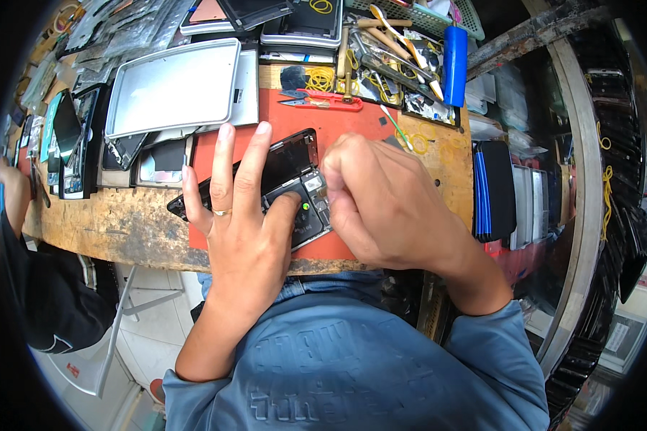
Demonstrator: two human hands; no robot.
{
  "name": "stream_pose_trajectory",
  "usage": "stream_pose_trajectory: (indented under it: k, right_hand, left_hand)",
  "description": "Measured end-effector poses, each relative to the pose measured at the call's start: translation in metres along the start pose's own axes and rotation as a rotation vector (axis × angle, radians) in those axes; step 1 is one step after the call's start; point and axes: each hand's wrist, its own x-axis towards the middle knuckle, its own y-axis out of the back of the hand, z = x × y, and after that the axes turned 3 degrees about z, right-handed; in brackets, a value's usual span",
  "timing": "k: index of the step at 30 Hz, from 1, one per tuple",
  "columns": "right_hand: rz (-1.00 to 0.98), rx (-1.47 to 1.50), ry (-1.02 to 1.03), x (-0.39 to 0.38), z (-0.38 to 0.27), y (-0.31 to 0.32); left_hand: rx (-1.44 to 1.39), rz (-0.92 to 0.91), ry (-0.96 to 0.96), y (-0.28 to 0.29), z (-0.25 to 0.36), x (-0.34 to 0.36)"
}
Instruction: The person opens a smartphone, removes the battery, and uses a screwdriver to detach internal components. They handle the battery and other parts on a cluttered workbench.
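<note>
An opened smartphone [309,224] lies on a red mat [273,108] near the bench's front edge. Its inner parts face up, and its dark screen half [293,152] stands tilted up at the far side. My left hand [243,241], a ring on one finger, reaches over it with fingers stretched and spread; the thumb rests on the phone's inside. At the phone's right end my right hand [399,205] is closed, thumb and fingers drawn together. Whatever they may grip is hidden. A small green spot shows on the phone beside my left thumb.
Behind the mat lie red thread snips [327,103], a green-handled brush [397,129] and yellow rubber bands [319,79]. A silver tray [172,90] tops a stack at left. A blue cylinder [454,66] stands back right. Another person's hand [14,192] shows far left.
</note>
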Motion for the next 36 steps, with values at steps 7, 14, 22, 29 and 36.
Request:
stream_pose_trajectory:
  k: [7,14,22,29,36]
  right_hand:
    - [0.064,0.231,-0.099,-0.004,0.001,-0.002]
    - [0.086,0.091,-0.079,-0.006,0.01,0.004]
    - [0.096,0.087,-0.059,-0.007,0.013,-0.001]
    - [0.007,-0.148,-0.002,-0.001,0.004,0.003]
    - [-0.068,-0.089,0.064,0.007,0.005,0.011]
  left_hand:
    - [-0.024,0.037,-0.008,-0.004,0.003,-0.002]
    - [-0.036,-0.001,0.011,-0.002,0.005,0.001]
    - [-0.042,-0.011,0.013,-0.003,0.004,0.001]
    - [-0.036,0.019,0.018,-0.006,0.005,0.001]
    - [-0.029,0.047,0.021,-0.007,0.006,0.002]
